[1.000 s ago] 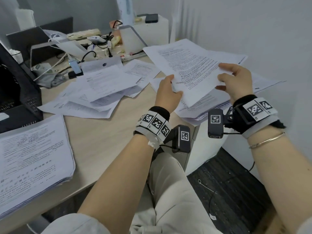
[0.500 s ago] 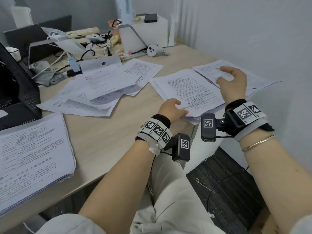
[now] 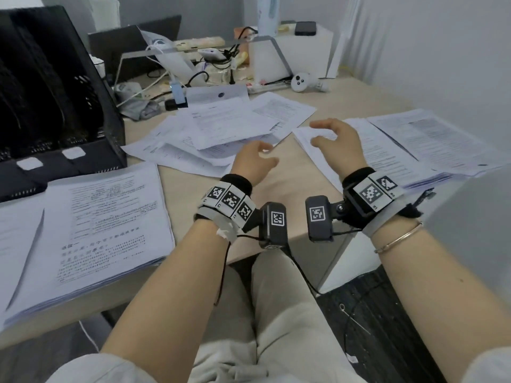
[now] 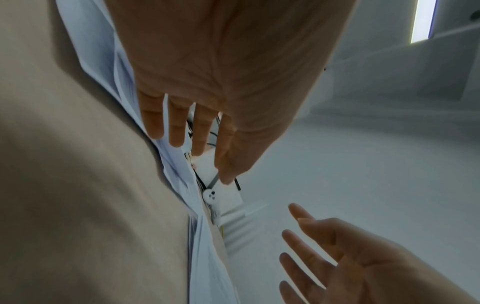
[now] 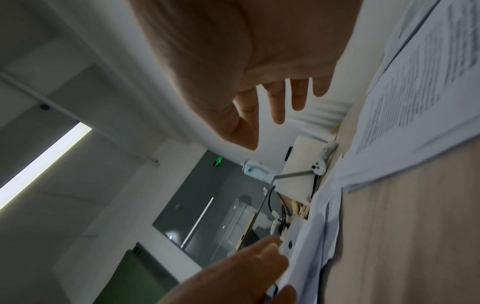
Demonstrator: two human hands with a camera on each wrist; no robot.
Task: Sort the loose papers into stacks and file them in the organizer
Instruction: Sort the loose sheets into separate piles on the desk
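1. The sheet that was held up in both hands a second ago is no longer held; it appears to have been laid on the right stack [image 3: 392, 150], which lies at the right side of the desk [image 3: 279, 194].
2. Both hands are now empty. The left hand [image 3: 253, 161] is raised over the near edge of the loose papers [image 3: 221, 128] in the middle of the desk, its fingers loosely spread and gripping nothing. The right hand [image 3: 336, 142] is carried over the left edge of the right stack, fingers relaxed and slightly curved, also gripping nothing.
3. This is judged as one sort placement finished and a reach for the next loose sheet begun; much of the scattered pile is yet to be sorted.
4. A thick stack [image 3: 91, 230] lies at the near left, and the black organizer [image 3: 55, 106] stands at the far left with no paper seen in its slots; filing is not yet begun.
5. Only the head view shows the organizer, the stacks and the whole layout.
6. The left wrist view shows the left hand [image 4: 207, 82] from the palm side, fingers straight with gaps between them, and the right hand [image 4: 350, 257] open too.
7. The right wrist view shows the printed sheets [image 5: 415, 102] of the right stack close beside the right hand [image 5: 259, 72]; contact cannot be told.
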